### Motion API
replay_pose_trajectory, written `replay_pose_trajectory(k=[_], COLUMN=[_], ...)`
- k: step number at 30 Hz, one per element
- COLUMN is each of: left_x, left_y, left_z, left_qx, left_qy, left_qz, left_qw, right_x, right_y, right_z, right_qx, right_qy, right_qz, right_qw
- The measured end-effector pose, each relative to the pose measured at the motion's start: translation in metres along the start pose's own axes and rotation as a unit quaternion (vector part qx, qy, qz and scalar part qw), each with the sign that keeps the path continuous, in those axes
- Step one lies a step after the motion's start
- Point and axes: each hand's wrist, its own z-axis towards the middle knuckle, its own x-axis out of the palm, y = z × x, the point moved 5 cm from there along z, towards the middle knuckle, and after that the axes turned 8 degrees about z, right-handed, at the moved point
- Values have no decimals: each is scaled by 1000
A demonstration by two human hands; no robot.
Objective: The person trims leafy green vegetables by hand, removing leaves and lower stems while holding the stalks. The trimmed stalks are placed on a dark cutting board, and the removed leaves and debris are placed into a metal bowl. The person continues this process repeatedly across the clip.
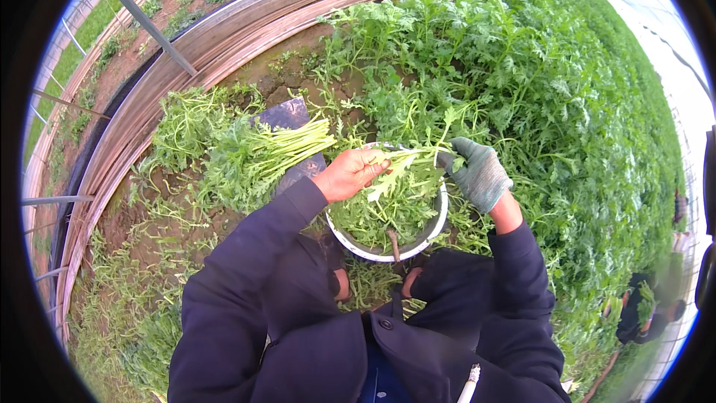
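My bare left hand [353, 172] grips a few leafy green stems [411, 155] above a round bucket [443, 218] with a white rim. My right hand [478, 172], in a grey-green work glove, is at the other end of these stems, its fingers partly hidden. Cut leaves and stems lie inside the bucket, where a short brown stick or handle [394, 244] shows at the near rim. Left of my left hand, a bundle of cut greens [291, 143] with pale stems lies across a dark flat sheet [286, 113].
Dense leafy plants [537, 67] stand ahead and to the right. Cut greens [190, 129] and trimmings lie on the soil at the left. Plastic sheeting [235, 31] and metal poles [145, 19] edge the bed. A person [637, 308] is among the plants at the far right. A lit cigarette [470, 383] shows low down.
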Motion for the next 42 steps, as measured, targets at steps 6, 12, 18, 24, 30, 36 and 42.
replay_pose_trajectory(k=[6,12,18,24,30,36,42], left_x=[-8,19,44,-17,-77,-149,-329], left_y=[8,3,2,30,33,24,37], left_z=[-15,-17,-8,-6,-24,-71,-122], left_qx=[-55,-68,-12,-31,29,89,-194], left_qy=[-108,-76,-4,-144,-211,-313,-518], left_qz=[-150,-231,-206,-407,-505,-387,-186], left_qw=[981,968,978,901,836,863,812], right_x=[-29,39,70,33,-13,-3,25], right_y=[-43,-30,-14,-13,-52,-39,-18], right_z=[-15,-20,-12,-23,-22,-30,-32], right_qx=[200,155,159,125,133,127,155], right_qy=[-222,38,-62,-28,-194,-153,-63], right_qz=[154,-161,426,508,507,376,341], right_qw=[942,974,888,852,829,905,925])
